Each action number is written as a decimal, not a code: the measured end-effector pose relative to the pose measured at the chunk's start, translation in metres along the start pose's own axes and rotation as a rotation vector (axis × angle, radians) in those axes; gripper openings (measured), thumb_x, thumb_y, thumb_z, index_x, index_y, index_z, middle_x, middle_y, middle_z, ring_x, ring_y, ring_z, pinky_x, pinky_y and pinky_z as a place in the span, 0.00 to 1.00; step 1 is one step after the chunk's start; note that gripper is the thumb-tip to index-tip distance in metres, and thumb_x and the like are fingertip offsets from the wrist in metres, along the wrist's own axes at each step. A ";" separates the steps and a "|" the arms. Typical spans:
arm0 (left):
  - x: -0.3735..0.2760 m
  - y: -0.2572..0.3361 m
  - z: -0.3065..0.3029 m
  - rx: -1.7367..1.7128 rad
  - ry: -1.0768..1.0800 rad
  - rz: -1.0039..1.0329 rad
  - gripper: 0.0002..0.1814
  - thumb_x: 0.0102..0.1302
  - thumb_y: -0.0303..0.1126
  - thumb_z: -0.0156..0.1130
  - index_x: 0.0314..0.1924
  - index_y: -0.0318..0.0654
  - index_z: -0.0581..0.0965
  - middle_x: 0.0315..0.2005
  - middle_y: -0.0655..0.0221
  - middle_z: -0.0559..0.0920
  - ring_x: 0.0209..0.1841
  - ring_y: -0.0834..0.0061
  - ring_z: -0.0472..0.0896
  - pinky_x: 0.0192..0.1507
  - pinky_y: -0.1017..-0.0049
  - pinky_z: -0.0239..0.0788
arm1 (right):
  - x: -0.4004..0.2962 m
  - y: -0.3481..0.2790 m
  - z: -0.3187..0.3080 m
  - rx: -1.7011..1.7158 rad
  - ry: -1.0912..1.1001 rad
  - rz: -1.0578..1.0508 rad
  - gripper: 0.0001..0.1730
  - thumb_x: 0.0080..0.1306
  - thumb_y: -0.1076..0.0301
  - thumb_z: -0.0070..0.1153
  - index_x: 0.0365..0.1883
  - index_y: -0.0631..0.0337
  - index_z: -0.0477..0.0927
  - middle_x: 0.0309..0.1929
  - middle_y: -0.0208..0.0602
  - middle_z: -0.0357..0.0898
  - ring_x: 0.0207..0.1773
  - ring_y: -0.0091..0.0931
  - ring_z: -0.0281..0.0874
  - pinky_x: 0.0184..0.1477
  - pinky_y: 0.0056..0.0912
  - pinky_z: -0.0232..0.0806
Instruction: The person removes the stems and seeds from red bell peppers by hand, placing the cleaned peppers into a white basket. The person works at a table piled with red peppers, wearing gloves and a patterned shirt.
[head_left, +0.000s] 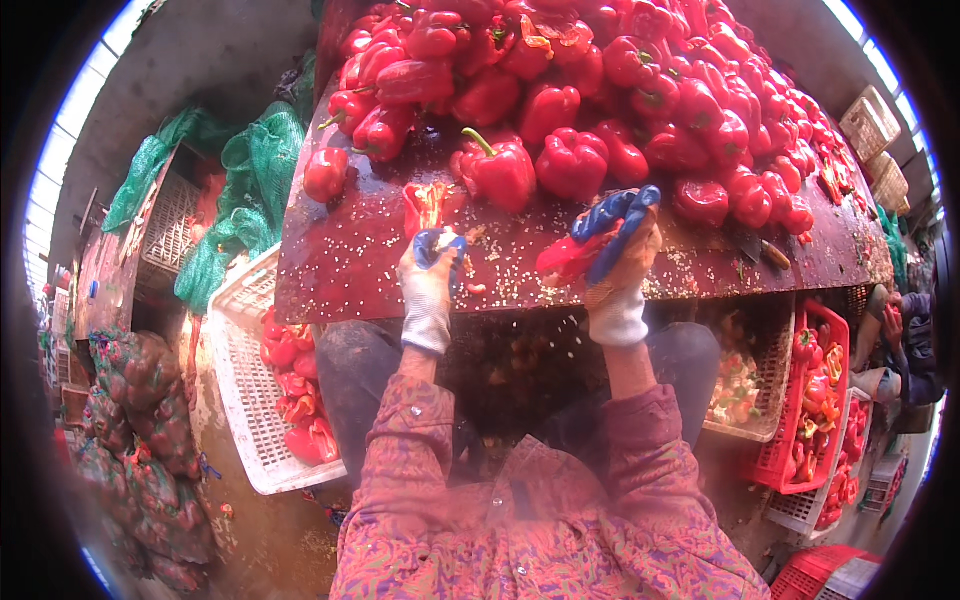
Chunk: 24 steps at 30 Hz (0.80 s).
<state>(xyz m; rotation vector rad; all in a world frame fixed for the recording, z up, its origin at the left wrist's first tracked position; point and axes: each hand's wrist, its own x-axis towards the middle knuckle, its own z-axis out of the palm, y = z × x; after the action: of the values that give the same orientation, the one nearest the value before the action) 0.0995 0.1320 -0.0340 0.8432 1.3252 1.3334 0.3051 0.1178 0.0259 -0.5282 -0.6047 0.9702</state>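
Note:
Both hands wear white knit gloves with blue coating. My right hand (621, 238) is closed around a red bell pepper piece (559, 259) over the front of the dark red tabletop (345, 259). My left hand (433, 259) has curled fingers with a small pale bit at them; what it grips is not clear. An opened red pepper piece (427, 206) lies just beyond it. A whole red bell pepper with a green stem (506, 174) sits between and beyond the hands, before a large heap of red peppers (645, 90). Pale seeds are scattered around both hands.
A knife with a wooden handle (774, 255) lies at the table's right front. A white plastic crate (244, 420) with peppers stands at lower left, by filled net sacks (150, 450). At right are a crate of scraps (776, 420), a red crate (838, 330) and another person (911, 337).

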 end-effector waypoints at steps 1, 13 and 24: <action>0.009 0.005 -0.011 0.177 0.018 0.114 0.16 0.65 0.21 0.66 0.52 0.34 0.79 0.36 0.69 0.85 0.40 0.76 0.84 0.48 0.75 0.78 | 0.004 -0.009 -0.004 -0.070 0.010 0.031 0.21 0.78 0.46 0.48 0.35 0.53 0.73 0.25 0.27 0.70 0.24 0.20 0.69 0.27 0.27 0.66; 0.102 0.050 -0.008 1.341 0.022 0.223 0.38 0.57 0.43 0.69 0.70 0.54 0.70 0.68 0.57 0.71 0.67 0.51 0.71 0.68 0.57 0.65 | -0.011 0.036 0.013 -0.639 -0.160 0.648 0.15 0.76 0.56 0.53 0.45 0.59 0.78 0.32 0.20 0.72 0.33 0.14 0.67 0.37 0.22 0.64; 0.082 0.018 -0.043 0.664 0.124 0.052 0.21 0.62 0.36 0.66 0.54 0.37 0.78 0.41 0.54 0.86 0.40 0.58 0.86 0.41 0.60 0.78 | -0.037 0.075 0.001 -0.531 -0.379 0.754 0.22 0.74 0.54 0.54 0.56 0.62 0.76 0.42 0.30 0.76 0.42 0.21 0.74 0.47 0.30 0.73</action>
<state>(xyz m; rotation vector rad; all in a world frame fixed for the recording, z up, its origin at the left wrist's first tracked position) 0.0371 0.2026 -0.0373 1.2559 1.8978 0.9928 0.2437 0.1206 -0.0312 -1.1036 -1.0505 1.6549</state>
